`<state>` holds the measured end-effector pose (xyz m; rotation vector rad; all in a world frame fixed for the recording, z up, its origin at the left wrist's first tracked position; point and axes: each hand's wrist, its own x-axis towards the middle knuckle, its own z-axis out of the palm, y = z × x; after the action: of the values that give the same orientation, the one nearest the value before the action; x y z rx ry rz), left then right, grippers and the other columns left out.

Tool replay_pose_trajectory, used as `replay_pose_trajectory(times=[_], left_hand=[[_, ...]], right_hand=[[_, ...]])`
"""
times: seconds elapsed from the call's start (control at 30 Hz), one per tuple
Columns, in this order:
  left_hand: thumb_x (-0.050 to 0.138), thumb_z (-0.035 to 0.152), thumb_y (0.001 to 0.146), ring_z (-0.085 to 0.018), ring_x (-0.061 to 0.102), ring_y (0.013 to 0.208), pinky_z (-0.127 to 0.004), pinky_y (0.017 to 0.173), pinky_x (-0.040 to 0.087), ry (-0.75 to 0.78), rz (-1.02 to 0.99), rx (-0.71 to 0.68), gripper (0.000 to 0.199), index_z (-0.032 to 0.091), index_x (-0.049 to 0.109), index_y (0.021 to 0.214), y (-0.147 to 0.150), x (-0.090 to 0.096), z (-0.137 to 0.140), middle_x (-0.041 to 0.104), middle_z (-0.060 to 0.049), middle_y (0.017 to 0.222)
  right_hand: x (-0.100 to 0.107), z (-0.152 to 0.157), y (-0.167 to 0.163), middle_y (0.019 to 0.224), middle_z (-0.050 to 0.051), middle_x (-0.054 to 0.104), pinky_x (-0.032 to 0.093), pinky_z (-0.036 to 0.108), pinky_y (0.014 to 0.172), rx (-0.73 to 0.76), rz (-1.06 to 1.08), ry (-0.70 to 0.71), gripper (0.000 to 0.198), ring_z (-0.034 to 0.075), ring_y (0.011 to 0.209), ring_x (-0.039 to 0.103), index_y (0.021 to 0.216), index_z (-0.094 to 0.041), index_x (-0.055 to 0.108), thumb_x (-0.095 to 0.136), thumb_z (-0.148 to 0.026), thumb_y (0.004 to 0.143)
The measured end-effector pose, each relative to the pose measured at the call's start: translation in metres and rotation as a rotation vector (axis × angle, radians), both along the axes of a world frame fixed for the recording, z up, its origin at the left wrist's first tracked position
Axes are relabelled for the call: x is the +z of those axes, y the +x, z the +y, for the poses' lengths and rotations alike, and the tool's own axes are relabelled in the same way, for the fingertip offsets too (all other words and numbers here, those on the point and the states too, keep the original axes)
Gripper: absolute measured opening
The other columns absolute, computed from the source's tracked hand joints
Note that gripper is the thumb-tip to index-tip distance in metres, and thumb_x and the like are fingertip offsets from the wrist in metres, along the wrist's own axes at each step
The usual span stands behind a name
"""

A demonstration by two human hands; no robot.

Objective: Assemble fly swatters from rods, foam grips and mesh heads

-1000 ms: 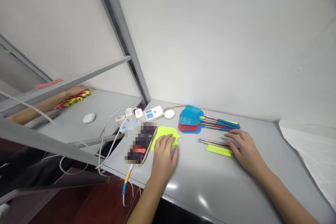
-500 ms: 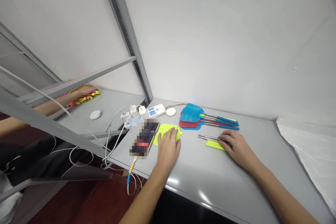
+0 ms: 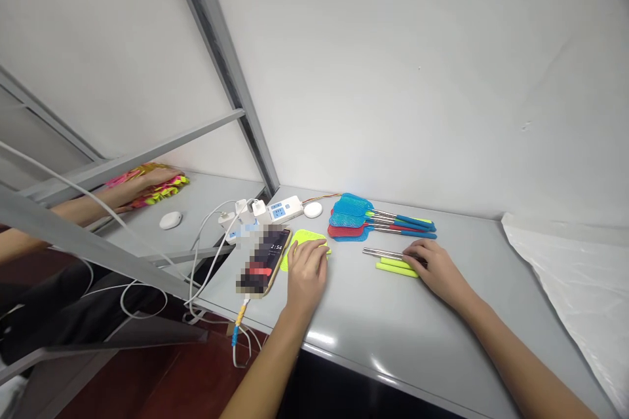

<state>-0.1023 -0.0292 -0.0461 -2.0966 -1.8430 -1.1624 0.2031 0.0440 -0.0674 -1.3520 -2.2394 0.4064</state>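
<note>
My left hand (image 3: 306,269) lies flat on a lime-green swatter head (image 3: 303,240) on the grey table (image 3: 393,321), fingers curled over it. My right hand (image 3: 435,268) rests on the table with its fingertips on a metal rod (image 3: 386,253) and a lime-green handle (image 3: 392,266) lying side by side. A stack of blue and red fly swatters (image 3: 366,222) lies just behind both hands, near the wall.
A phone (image 3: 262,266) on a cable lies left of my left hand. A power strip (image 3: 279,210), chargers and a white puck (image 3: 313,209) sit behind it. A white plastic sheet (image 3: 570,275) covers the right. Another person's hand (image 3: 154,178) rests on colourful swatters on the neighbouring table.
My right hand has slid left along the rod and green handle. My left hand stays on the green head. The view has shifted slightly.
</note>
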Motion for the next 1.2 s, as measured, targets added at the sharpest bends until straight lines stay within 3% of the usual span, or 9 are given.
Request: replay_pose_trajectory(times=[0.2, 0.43, 0.67, 0.83, 1.03, 1.2], left_hand=[[0.051, 0.025, 0.088, -0.032, 0.041, 0.122, -0.050, 0.101, 0.035, -0.166, 0.161, 0.111, 0.025, 0.022, 0.062, 0.110, -0.003, 0.006, 0.010, 0.053, -0.010, 0.132], [0.055, 0.029, 0.085, -0.033, 0.038, 0.123, -0.061, 0.105, 0.023, -0.287, 0.252, 0.060, 0.016, 0.028, 0.069, 0.092, -0.008, 0.015, 0.025, 0.051, -0.006, 0.134], [0.061, 0.020, 0.081, -0.035, 0.037, 0.126, -0.071, 0.102, 0.015, -0.339, 0.271, 0.023, 0.011, 0.027, 0.068, 0.075, 0.000, 0.018, 0.036, 0.056, -0.004, 0.129], [0.066, 0.026, 0.079, -0.035, 0.038, 0.125, -0.070, 0.103, 0.016, -0.348, 0.238, 0.006, 0.006, 0.029, 0.070, 0.083, -0.004, 0.024, 0.040, 0.057, -0.004, 0.127], [0.061, 0.024, 0.083, -0.031, 0.040, 0.123, -0.054, 0.100, 0.035, -0.364, 0.232, -0.076, 0.013, 0.029, 0.071, 0.089, -0.027, 0.031, 0.040, 0.054, -0.004, 0.131], [0.063, 0.026, 0.081, -0.032, 0.036, 0.126, -0.052, 0.098, 0.036, -0.430, 0.259, -0.126, 0.010, 0.029, 0.072, 0.085, -0.033, 0.029, 0.043, 0.052, -0.003, 0.133]], right_hand=[[0.000, 0.001, -0.001, 0.102, 0.006, 0.063, 0.044, 0.039, 0.083, -0.025, 0.033, -0.024, 0.029, 0.024, 0.096, 0.056, 0.087, -0.026, 0.067, 0.045, -0.045, 0.092], [-0.003, 0.004, -0.002, 0.100, 0.005, 0.063, 0.043, 0.040, 0.084, -0.068, 0.060, -0.039, 0.027, 0.024, 0.094, 0.057, 0.085, -0.026, 0.066, 0.046, -0.043, 0.091], [-0.005, 0.012, -0.001, 0.100, 0.004, 0.064, 0.044, 0.040, 0.084, -0.115, 0.065, -0.096, 0.027, 0.025, 0.097, 0.057, 0.083, -0.028, 0.069, 0.049, -0.044, 0.089], [-0.006, 0.016, 0.003, 0.099, 0.005, 0.064, 0.046, 0.042, 0.084, -0.129, 0.095, -0.126, 0.027, 0.026, 0.097, 0.058, 0.082, -0.028, 0.071, 0.052, -0.047, 0.087], [-0.004, 0.018, 0.010, 0.101, 0.005, 0.064, 0.046, 0.042, 0.087, -0.137, 0.122, -0.159, 0.028, 0.025, 0.098, 0.058, 0.083, -0.028, 0.071, 0.050, -0.045, 0.088], [0.000, 0.018, 0.015, 0.104, 0.003, 0.064, 0.047, 0.041, 0.087, -0.132, 0.087, -0.185, 0.026, 0.025, 0.100, 0.058, 0.085, -0.030, 0.072, 0.051, -0.045, 0.087]])
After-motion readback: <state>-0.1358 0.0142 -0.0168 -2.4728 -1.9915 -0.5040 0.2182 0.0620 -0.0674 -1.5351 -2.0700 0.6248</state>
